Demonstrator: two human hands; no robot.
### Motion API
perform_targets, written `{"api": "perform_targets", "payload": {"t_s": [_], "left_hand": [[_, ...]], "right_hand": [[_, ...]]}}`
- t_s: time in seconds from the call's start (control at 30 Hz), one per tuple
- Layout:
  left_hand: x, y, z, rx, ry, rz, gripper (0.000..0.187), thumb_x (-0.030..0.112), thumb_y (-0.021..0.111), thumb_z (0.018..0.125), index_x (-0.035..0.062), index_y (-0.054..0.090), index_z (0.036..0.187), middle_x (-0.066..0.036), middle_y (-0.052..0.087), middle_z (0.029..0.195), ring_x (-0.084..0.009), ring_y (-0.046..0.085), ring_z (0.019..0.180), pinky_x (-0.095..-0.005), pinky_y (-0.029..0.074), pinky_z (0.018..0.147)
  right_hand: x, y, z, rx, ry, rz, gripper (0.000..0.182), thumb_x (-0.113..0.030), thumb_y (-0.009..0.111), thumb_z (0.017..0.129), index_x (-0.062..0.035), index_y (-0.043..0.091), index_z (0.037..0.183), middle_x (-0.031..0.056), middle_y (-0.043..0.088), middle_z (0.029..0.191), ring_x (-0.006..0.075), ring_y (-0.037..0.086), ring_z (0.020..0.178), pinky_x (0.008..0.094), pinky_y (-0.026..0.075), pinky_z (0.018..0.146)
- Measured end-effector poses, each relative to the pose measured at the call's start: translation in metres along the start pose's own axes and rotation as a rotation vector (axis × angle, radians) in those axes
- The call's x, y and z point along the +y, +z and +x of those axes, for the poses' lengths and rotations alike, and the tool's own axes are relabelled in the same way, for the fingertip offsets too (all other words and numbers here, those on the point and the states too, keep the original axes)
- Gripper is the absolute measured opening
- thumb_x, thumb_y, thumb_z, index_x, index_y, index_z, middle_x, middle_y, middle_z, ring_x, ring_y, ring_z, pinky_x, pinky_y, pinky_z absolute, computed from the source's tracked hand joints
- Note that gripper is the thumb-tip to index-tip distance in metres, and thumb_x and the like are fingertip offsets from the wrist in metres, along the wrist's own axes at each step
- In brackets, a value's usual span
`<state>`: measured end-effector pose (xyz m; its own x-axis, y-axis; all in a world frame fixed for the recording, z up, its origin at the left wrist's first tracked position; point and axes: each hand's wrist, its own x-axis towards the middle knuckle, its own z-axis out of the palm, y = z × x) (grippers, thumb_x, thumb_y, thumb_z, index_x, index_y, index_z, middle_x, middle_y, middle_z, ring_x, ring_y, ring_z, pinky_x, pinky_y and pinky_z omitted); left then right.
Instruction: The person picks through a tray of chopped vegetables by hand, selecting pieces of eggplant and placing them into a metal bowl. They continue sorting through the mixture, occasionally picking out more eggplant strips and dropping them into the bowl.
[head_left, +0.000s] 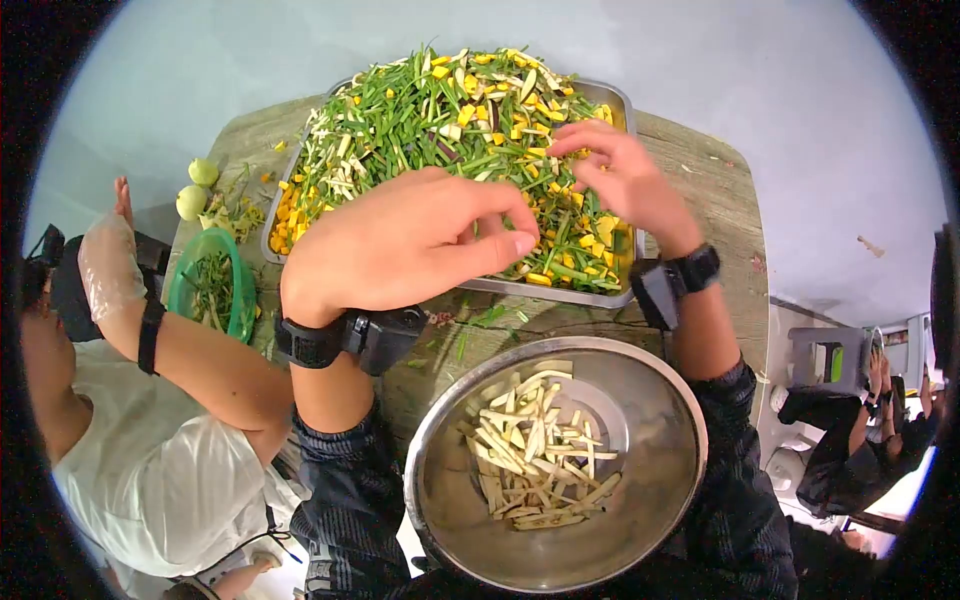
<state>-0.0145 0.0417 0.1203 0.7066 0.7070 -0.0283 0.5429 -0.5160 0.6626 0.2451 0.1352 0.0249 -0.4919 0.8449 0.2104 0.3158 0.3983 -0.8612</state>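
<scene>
The left hand [410,240] hides some chopped vegetables [430,125] in the tray [590,298].

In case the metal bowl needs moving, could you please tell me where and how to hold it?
I would grip the metal bowl by opposite parts of its rim, the left hand from the left, the right hand from the right: it is round and open, shows no handle, and the pale strips lie below that rim.
</scene>
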Motion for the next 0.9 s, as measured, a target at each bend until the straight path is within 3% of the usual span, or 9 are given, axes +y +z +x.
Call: {"api": "perform_targets", "payload": {"t_s": [0.07, 0.17, 0.3, 0.4, 0.5, 0.67, 0.83, 0.9], "left_hand": [[0.0, 0.0, 0.0, -0.018, 0.021, -0.01, 0.029, 0.028, 0.057, 0.103, 0.0032, 0.064, 0.116, -0.01, 0.069, 0.078, -0.0191, 0.067, 0.068, -0.0339, 0.05, 0.061], [0.0, 0.0, -0.001, -0.022, 0.02, 0.003, 0.03, 0.028, 0.057, 0.103, 0.0036, 0.063, 0.119, -0.01, 0.068, 0.078, -0.0204, 0.066, 0.067, -0.0334, 0.05, 0.061], [-0.004, -0.001, -0.002, 0.012, -0.007, -0.019, 0.03, 0.028, 0.057, 0.103, 0.0038, 0.063, 0.12, -0.009, 0.067, 0.078, -0.0198, 0.064, 0.067, -0.0336, 0.049, 0.061], [-0.003, -0.003, -0.003, 0.02, -0.022, -0.029, 0.03, 0.028, 0.056, 0.103, 0.0041, 0.063, 0.12, -0.009, 0.067, 0.078, -0.0192, 0.063, 0.067, -0.0338, 0.048, 0.061], [-0.005, -0.004, -0.006, 0.031, -0.034, -0.029, 0.03, 0.028, 0.056, 0.103, 0.0042, 0.063, 0.12, -0.008, 0.066, 0.077, -0.0187, 0.062, 0.068, -0.034, 0.047, 0.061], [-0.005, -0.002, -0.004, -0.001, -0.035, -0.005, 0.03, 0.029, 0.055, 0.103, 0.0046, 0.062, 0.119, -0.01, 0.067, 0.078, -0.0225, 0.065, 0.07, -0.0361, 0.049, 0.063], [-0.001, -0.006, -0.008, 0.038, -0.039, 0.049, 0.029, 0.029, 0.055, 0.103, 0.0046, 0.063, 0.119, -0.011, 0.069, 0.081, -0.0232, 0.067, 0.073, -0.0357, 0.05, 0.066], [-0.002, -0.007, -0.01, 0.06, -0.027, 0.06, 0.029, 0.029, 0.055, 0.103, 0.0046, 0.063, 0.118, -0.011, 0.069, 0.082, -0.0222, 0.067, 0.074, -0.0351, 0.051, 0.066]], "right_hand": [[0.026, 0.009, 0.006, 0.068, -0.185, -0.204, 0.028, -0.009, 0.06, 0.088, -0.0003, 0.072, 0.111, 0.0156, 0.065, 0.124, 0.0248, 0.068, 0.098, 0.0336, 0.056, 0.078], [0.025, 0.014, 0.009, 0.09, -0.173, -0.248, 0.029, -0.012, 0.062, 0.088, 0.0011, 0.071, 0.112, 0.0175, 0.066, 0.124, 0.0312, 0.067, 0.103, 0.0353, 0.056, 0.08], [0.023, 0.01, 0.012, 0.079, -0.174, -0.131, 0.029, -0.013, 0.063, 0.088, 0.0019, 0.07, 0.112, 0.0177, 0.066, 0.124, 0.0315, 0.068, 0.103, 0.0349, 0.056, 0.081], [0.02, 0.008, 0.009, 0.075, -0.13, -0.202, 0.029, -0.014, 0.063, 0.089, 0.0024, 0.07, 0.112, 0.0176, 0.066, 0.124, 0.0309, 0.068, 0.102, 0.0346, 0.056, 0.081], [0.026, 0.01, 0.012, 0.054, -0.122, -0.081, 0.029, -0.014, 0.063, 0.089, 0.002, 0.07, 0.112, 0.0175, 0.066, 0.123, 0.0309, 0.067, 0.104, 0.0352, 0.055, 0.082], [0.026, 0.015, 0.013, 0.043, -0.145, -0.215, 0.03, -0.014, 0.064, 0.088, 0.0014, 0.07, 0.114, 0.0161, 0.067, 0.12, 0.0271, 0.065, 0.109, 0.0351, 0.055, 0.083], [0.0, -0.001, 0.009, 0.045, -0.1, -0.109, 0.028, -0.015, 0.064, 0.091, 0.0014, 0.071, 0.113, 0.0136, 0.067, 0.121, 0.0226, 0.068, 0.101, 0.0319, 0.056, 0.08], [-0.023, -0.012, -0.002, 0.002, -0.001, 0.019, 0.027, -0.016, 0.064, 0.094, 0.0018, 0.072, 0.112, 0.0116, 0.069, 0.119, 0.0164, 0.068, 0.094, 0.0272, 0.055, 0.073]]}}
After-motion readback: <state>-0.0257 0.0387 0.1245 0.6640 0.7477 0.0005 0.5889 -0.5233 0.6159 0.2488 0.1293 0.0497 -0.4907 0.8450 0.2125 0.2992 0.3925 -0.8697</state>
